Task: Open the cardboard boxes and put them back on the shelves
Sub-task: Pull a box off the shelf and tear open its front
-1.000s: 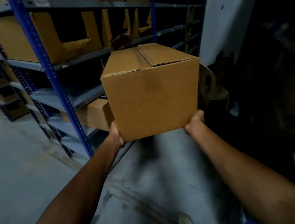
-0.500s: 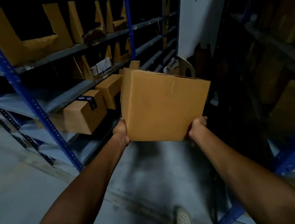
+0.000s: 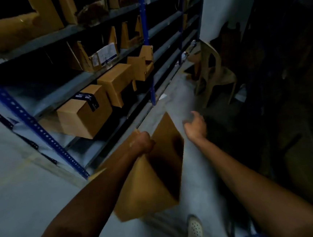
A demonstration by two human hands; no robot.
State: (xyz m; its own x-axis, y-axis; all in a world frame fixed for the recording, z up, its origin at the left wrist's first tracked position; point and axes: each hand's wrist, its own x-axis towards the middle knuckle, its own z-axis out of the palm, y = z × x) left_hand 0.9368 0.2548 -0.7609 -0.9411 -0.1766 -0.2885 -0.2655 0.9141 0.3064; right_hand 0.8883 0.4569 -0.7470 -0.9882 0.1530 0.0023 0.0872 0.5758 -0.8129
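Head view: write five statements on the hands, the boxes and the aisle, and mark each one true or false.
1. The left hand grips the cardboard box by its upper edge. True.
2. The right hand grips the same box. False: it is off the box, fingers relaxed, holding nothing.
3. The held box rests on a shelf. False: it hangs low over the floor of the aisle, beside the shelving.
4. A taped box with a dark strip across its top sits on a lower shelf. True.
5. A plastic chair stands further down the aisle. True.
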